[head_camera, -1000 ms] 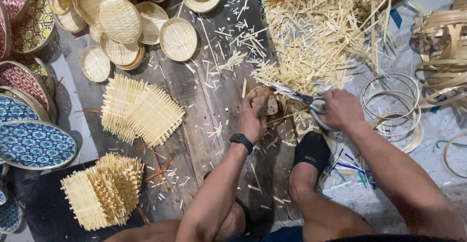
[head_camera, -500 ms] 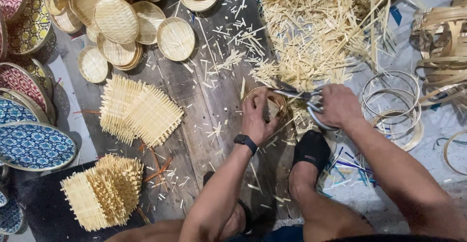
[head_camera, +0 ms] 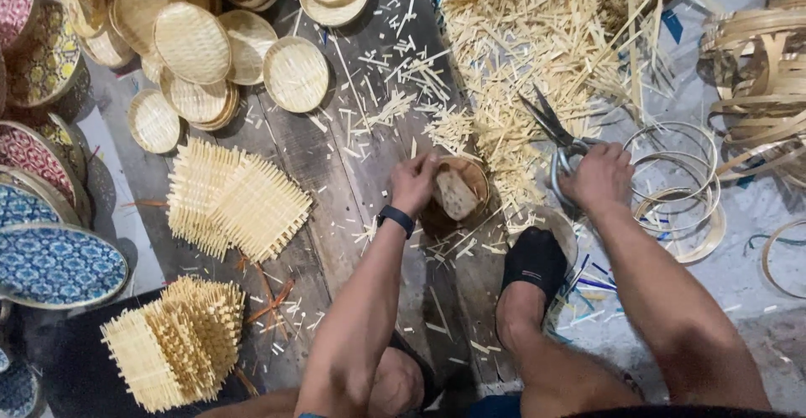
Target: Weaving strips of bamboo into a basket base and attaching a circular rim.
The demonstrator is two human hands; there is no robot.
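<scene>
My left hand [head_camera: 413, 183], with a dark band on the wrist, grips the rim of a small round woven bamboo basket [head_camera: 460, 193] resting on the wooden floor boards. My right hand [head_camera: 598, 178] holds a pair of metal scissors [head_camera: 550, 124] with the blades apart, pointing up and left, lifted away from the basket. A big heap of cut bamboo slivers [head_camera: 537, 40] lies just beyond both hands. My foot in a black sock [head_camera: 534, 260] rests below the basket, between my arms.
Square woven bamboo mats [head_camera: 231, 204] and a second stack [head_camera: 172, 347] lie to the left. Round woven discs [head_camera: 193, 44] pile at the top left. Patterned round trays [head_camera: 50, 263] line the left edge. Bamboo rings [head_camera: 680, 191] and coiled strips [head_camera: 756, 57] sit at right.
The scissors have come away from the basket's rim and lifted up and to the right, blades apart. My left hand has shifted from covering the basket to gripping its left rim.
</scene>
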